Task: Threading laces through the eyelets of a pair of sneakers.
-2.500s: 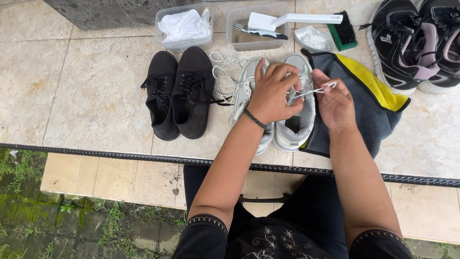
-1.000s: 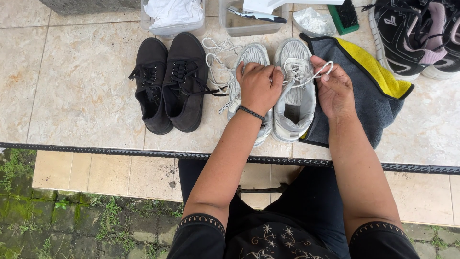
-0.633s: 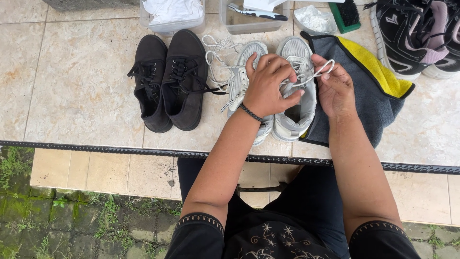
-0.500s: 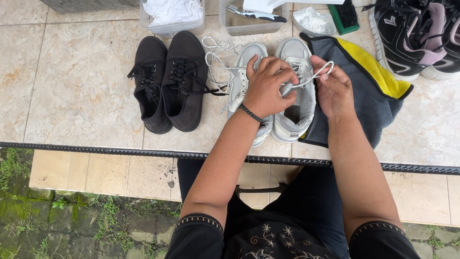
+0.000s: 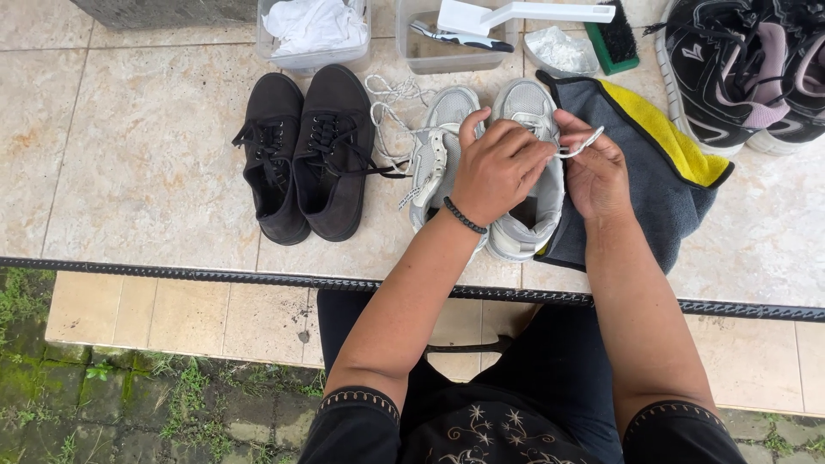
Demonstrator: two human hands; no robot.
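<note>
Two worn grey lace-up sneakers (image 5: 481, 163) rest on the tiled floor; the white cord lace (image 5: 583, 143), lifted higher than before, is pinched by right hand (image 5: 595, 176) fingers; left hand (image 5: 498, 172) fingers are closed on the right sneaker's eyelets.

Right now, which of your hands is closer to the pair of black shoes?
Left. The left hand rests on the grey sneakers just beside the black shoes; the right hand is farther off, over the grey-and-yellow cloth, holding a white lace.
</note>
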